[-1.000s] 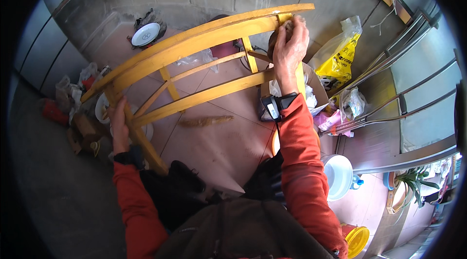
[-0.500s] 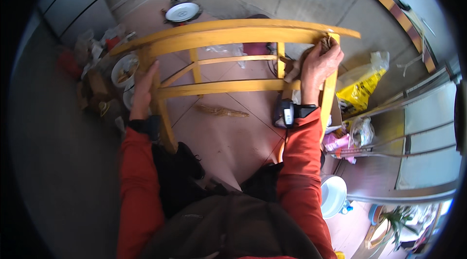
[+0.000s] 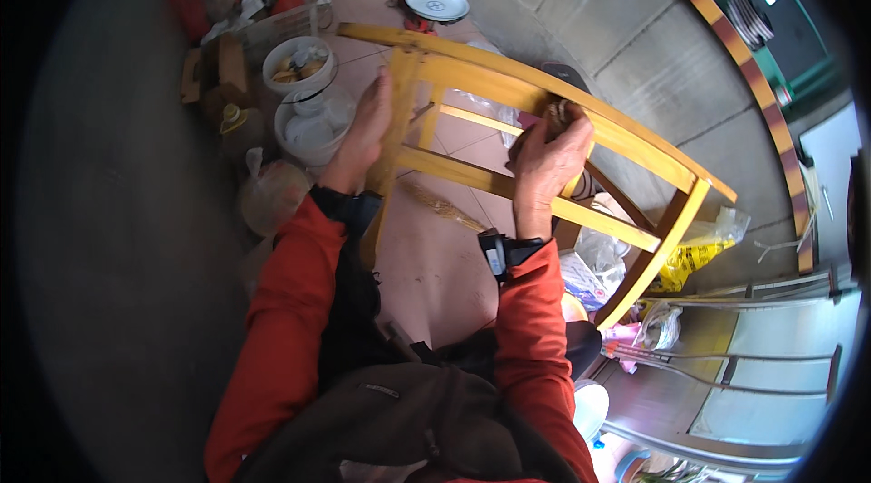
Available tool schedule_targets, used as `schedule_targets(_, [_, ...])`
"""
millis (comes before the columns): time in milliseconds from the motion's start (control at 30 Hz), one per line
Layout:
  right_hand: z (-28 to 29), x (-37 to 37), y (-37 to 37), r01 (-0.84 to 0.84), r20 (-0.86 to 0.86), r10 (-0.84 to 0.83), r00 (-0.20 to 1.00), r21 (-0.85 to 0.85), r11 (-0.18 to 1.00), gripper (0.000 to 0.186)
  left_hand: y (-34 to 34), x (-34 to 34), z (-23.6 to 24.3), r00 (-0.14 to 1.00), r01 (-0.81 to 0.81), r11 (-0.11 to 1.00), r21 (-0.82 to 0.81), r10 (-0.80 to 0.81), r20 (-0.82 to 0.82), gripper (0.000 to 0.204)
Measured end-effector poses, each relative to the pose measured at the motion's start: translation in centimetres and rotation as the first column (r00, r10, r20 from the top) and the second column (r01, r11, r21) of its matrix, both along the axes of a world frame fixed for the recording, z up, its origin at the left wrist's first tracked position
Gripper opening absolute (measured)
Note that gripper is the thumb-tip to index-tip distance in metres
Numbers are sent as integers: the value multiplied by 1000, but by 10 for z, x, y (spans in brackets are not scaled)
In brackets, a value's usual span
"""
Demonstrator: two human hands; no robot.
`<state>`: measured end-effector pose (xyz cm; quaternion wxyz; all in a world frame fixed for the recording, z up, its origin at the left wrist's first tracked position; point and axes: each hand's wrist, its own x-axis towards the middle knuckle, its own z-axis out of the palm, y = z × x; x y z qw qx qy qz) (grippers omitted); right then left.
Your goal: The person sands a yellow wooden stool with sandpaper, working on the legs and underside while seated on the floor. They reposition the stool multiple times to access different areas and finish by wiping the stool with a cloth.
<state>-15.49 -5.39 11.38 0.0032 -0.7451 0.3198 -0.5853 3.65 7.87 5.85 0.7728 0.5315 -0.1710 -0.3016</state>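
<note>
The yellow wooden stool frame (image 3: 472,174) is tilted between the person's hands, over the pink tiled floor (image 3: 426,288). On its upper rail, the right hand (image 3: 555,159) clasps a crumpled brown rag (image 3: 522,149). The left hand (image 3: 365,134) lies along its left leg; whether the fingers wrap it cannot be told. Two white buckets (image 3: 308,155) stand left of the frame, a round white dish (image 3: 437,4) beyond it.
</note>
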Motion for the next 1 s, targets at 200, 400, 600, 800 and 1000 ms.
schedule_targets(200, [-17,96,59,-276,-102,266,959,-107,955,25,1,0,-2,999,38,993,-113,-36,16,64])
schedule_targets(400, [-7,104,74,-377,-158,355,922,-147,914,25,5,0,4,975,156,937,-312,-196,-104,51])
schedule_targets(600, [-2,105,84,-585,-490,393,778,-336,738,39,16,-15,-2,814,12,916,-401,223,536,35])
schedule_targets(800, [19,114,71,-549,-686,239,687,-274,789,35,1,-3,-6,994,-1,957,-290,32,103,45])
schedule_targets(1000, [25,69,81,-220,-532,102,841,-163,962,33,-5,5,-6,997,30,984,-176,-42,-65,56])
